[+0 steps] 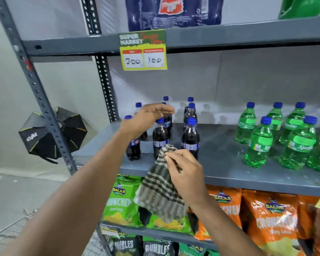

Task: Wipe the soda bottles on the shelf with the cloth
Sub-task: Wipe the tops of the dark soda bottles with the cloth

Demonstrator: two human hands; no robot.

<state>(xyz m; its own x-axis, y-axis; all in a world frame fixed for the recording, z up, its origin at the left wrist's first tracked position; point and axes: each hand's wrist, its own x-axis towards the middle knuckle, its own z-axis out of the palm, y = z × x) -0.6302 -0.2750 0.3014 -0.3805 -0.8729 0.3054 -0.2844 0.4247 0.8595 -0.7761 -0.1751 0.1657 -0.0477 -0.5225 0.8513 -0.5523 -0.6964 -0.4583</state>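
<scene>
Your left hand (148, 117) hovers open, holding nothing, above the front cola bottle (160, 137); grip its neck firmly. Your right hand (185, 174) pinches the checked cloth (159, 189) just before that bottle: wipe downward.

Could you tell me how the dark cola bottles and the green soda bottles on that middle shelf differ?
The dark cola bottles hold near-black drink and stand at the shelf's left, by the left hand; the green soda bottles are translucent green and stand at the right, away from both hands. Cola labels are blue, the others green. Both groups stand upright with blue caps on the grey shelf.
</scene>
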